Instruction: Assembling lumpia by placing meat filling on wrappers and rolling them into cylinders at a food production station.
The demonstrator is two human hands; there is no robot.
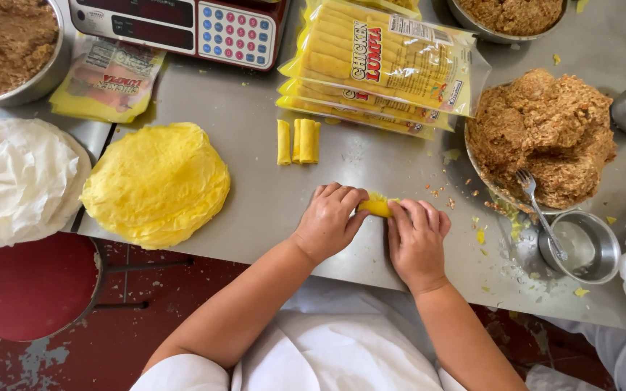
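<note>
Both hands pinch yellow roll near table edge; bare steel leftward.

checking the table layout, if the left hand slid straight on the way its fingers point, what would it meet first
Likely the stacked bags of yellow rolls. The left hand points up and slightly right from the roll it presses; the steel table between looks bare. The three finished rolls lie left of that line.

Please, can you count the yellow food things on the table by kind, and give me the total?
Roll under both hands, left hand and right hand: roll: 1
Finished rolls lying loose: 3
Stack of yellow wrappers: 1
Total: 5
Packs of rolls not counted.
</note>
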